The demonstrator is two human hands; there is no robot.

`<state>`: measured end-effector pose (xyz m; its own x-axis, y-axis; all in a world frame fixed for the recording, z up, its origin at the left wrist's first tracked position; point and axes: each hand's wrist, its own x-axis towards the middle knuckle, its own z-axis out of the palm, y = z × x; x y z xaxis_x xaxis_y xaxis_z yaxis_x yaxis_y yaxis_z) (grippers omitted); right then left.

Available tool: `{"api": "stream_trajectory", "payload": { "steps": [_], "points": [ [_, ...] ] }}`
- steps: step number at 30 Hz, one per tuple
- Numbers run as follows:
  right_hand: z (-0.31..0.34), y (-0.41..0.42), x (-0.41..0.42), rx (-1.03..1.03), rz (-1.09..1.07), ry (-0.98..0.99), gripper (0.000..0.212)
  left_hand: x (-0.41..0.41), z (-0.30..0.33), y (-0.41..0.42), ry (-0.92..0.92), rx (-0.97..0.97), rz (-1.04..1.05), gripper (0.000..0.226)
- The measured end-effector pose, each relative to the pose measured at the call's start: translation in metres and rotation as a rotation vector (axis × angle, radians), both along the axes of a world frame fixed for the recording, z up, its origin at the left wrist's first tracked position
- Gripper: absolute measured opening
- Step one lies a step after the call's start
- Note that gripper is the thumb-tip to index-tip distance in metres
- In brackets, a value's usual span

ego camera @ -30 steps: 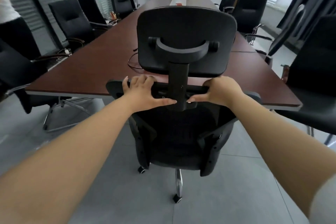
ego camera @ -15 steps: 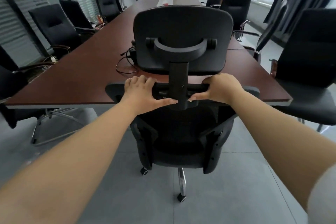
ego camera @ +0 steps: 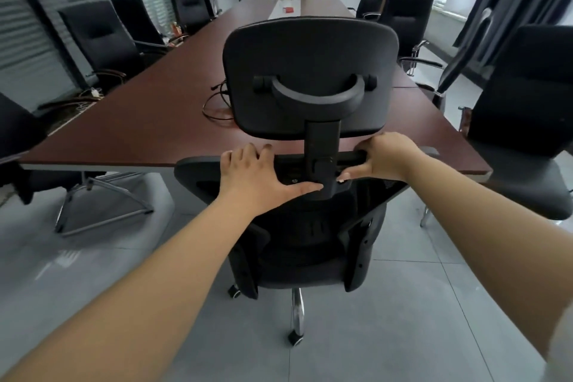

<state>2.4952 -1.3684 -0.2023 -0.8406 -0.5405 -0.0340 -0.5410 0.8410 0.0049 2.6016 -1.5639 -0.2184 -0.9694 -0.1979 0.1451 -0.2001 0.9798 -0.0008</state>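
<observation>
Both hands, left hand (ego camera: pixel 252 175) and right hand (ego camera: pixel 383 158), grasp the office chair's (ego camera: pixel 310 77) backrest top, flanking its headrest post (ego camera: pixel 322 158).

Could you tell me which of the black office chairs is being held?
The black mesh chair with the headrest, nearest the camera: the left hand and right hand grip its top rail.

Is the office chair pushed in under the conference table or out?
Out: the office chair backrest and casters stand short of the conference table edge; left hand and right hand grip its top.
</observation>
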Motion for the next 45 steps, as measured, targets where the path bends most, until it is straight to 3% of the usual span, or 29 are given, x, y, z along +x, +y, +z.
{"api": "stream_trajectory", "payload": {
  "steps": [5, 7, 9, 14, 21, 34, 39, 45],
  "points": [
    [0.005, -0.025, 0.013, -0.034, 0.072, -0.001, 0.077, 0.016, 0.003, -0.02, 0.024, 0.029, 0.062, 0.121],
    [0.008, -0.04, 0.018, -0.064, 0.078, -0.003, 0.067, 0.015, 0.007, -0.039, 0.029, 0.052, 0.068, 0.117],
    [0.006, -0.058, 0.025, -0.106, 0.082, 0.001, 0.059, 0.014, 0.011, -0.064, -0.028, 0.066, 0.057, 0.119],
    [0.001, -0.103, 0.038, -0.19, 0.064, -0.016, 0.061, 0.011, 0.017, -0.116, -0.1, 0.104, 0.026, 0.126],
    [0.003, -0.093, 0.025, -0.118, -0.072, 0.022, 0.078, -0.005, 0.006, -0.105, 0.062, 0.109, -0.091, 0.089],
    [-0.004, -0.095, 0.042, -0.132, -0.141, -0.004, 0.072, 0.006, -0.001, -0.11, 0.037, 0.093, -0.092, 0.099],
    [-0.009, -0.09, 0.053, -0.192, -0.12, 0.137, 0.069, 0.012, -0.005, -0.106, 0.068, 0.114, -0.084, 0.095],
    [-0.02, -0.085, 0.067, -0.284, -0.176, 0.071, 0.088, 0.015, -0.015, -0.104, 0.091, 0.233, -0.075, 0.096]
  ]
}}
